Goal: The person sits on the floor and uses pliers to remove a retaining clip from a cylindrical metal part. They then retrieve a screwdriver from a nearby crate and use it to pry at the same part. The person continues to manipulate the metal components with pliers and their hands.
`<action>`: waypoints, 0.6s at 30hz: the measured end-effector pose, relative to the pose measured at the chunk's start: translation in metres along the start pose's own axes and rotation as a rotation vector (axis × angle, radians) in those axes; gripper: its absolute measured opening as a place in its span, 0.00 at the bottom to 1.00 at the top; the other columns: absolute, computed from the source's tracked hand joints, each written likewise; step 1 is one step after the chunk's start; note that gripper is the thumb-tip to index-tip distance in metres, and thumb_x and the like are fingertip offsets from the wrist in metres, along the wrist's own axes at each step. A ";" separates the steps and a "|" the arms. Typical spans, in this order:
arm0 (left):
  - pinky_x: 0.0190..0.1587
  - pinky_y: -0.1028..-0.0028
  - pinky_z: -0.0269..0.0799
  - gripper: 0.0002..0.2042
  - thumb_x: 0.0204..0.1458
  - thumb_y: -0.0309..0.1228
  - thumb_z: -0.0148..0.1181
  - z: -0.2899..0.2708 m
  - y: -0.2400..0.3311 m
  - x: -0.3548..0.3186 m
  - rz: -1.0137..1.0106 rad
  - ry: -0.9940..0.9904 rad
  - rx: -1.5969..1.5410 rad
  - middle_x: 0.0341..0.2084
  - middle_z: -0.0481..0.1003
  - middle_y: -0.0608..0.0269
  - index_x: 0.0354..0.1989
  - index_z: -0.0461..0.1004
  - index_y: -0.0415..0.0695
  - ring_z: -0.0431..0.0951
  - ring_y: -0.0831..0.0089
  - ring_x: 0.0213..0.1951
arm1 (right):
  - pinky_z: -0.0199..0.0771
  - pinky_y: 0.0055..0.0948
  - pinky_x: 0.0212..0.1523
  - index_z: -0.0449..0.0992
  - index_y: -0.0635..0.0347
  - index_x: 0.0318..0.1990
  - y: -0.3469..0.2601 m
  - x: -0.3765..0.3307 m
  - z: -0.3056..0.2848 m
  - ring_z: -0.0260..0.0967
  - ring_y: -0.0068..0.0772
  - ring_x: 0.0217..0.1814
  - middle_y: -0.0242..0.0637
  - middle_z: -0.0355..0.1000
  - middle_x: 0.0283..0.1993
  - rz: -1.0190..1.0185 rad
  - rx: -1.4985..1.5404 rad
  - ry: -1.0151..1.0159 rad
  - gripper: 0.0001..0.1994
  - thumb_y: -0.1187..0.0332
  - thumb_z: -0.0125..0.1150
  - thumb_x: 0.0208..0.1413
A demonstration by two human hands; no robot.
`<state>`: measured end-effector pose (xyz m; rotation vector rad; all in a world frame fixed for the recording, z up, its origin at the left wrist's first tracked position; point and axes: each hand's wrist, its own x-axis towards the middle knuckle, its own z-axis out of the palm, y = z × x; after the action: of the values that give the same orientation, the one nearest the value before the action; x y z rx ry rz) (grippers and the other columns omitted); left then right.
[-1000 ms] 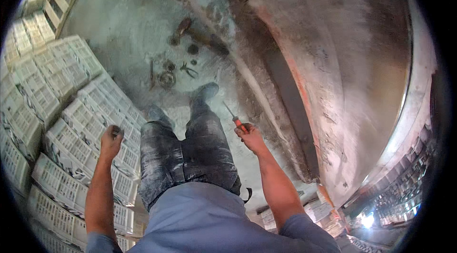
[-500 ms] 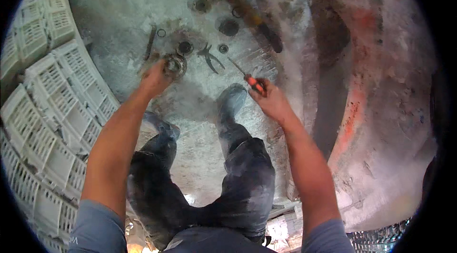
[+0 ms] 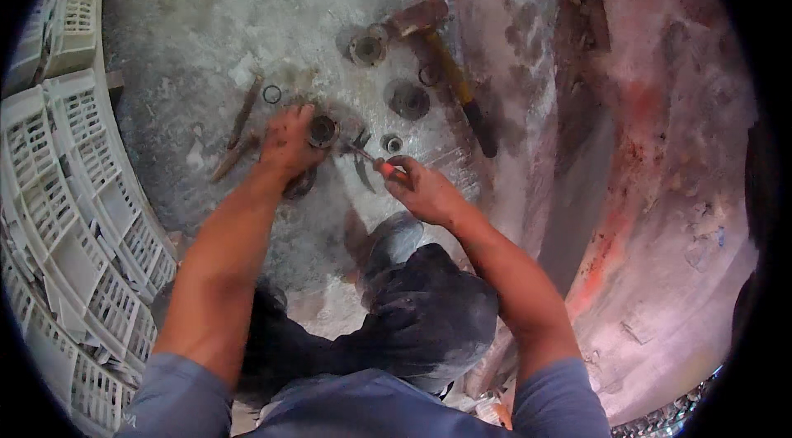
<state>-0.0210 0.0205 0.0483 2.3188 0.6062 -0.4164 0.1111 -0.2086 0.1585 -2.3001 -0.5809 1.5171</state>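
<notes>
Soft, even daylight; faint shadows under arms; strong fisheye bend w/ black vignette at rim; slight blur.

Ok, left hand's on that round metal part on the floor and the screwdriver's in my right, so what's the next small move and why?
Probably ease the screwdriver tip in to the round metal part. The left hand already grips and steadies that part on the concrete floor, and the right hand holds the red-handled tool angled toward it, its tip apparently just short of the rim.

White lattice crates (image 3: 78, 215), red-handled screwdriver (image 3: 381, 164)
</notes>
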 end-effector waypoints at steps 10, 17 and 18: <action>0.55 0.55 0.65 0.34 0.35 0.41 0.73 0.017 0.008 -0.033 -0.325 0.144 -0.067 0.48 0.68 0.51 0.50 0.63 0.44 0.69 0.52 0.52 | 0.72 0.46 0.48 0.68 0.56 0.59 -0.019 0.003 0.007 0.73 0.55 0.49 0.51 0.77 0.44 -0.036 -0.032 0.039 0.23 0.55 0.55 0.60; 0.59 0.50 0.59 0.38 0.36 0.42 0.74 0.023 0.004 -0.048 -0.277 0.226 0.046 0.53 0.65 0.49 0.55 0.61 0.42 0.63 0.48 0.57 | 0.71 0.31 0.52 0.70 0.60 0.60 -0.025 0.017 0.026 0.75 0.35 0.53 0.45 0.77 0.50 0.026 0.008 -0.084 0.23 0.56 0.58 0.62; 0.60 0.49 0.58 0.39 0.36 0.42 0.74 0.024 0.005 -0.049 -0.282 0.235 0.054 0.55 0.64 0.49 0.57 0.60 0.41 0.62 0.46 0.58 | 0.71 0.30 0.52 0.70 0.60 0.60 -0.026 0.017 0.026 0.75 0.34 0.52 0.45 0.78 0.49 0.010 -0.010 -0.072 0.24 0.55 0.58 0.62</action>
<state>-0.0621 -0.0145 0.0560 2.3581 1.0559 -0.2922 0.0889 -0.1763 0.1479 -2.2672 -0.5987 1.6104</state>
